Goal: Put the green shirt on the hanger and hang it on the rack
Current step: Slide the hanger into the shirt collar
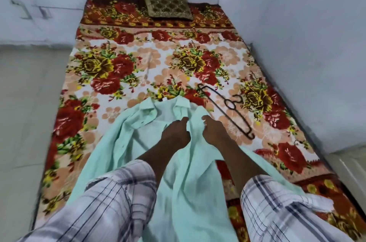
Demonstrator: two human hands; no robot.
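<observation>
Pale walls close round a bed [138, 59] under a floral blanket, with a patterned cushion [166, 1] at its head edge. Spread open across the foot end lies the green shirt [122, 142], collar toward the bed's middle. The dark hanger [229, 104] rests just beside it, nearer the right edge. No rack shows. The step looks like opening the front: lift the right panel evenly and keep the collar flat, so a hanger arm can slide into the shoulder. Left hand [176, 132] and right hand [213, 130] sit close together, fingers [184, 120] curled tight, pinching the panel's edge.
</observation>
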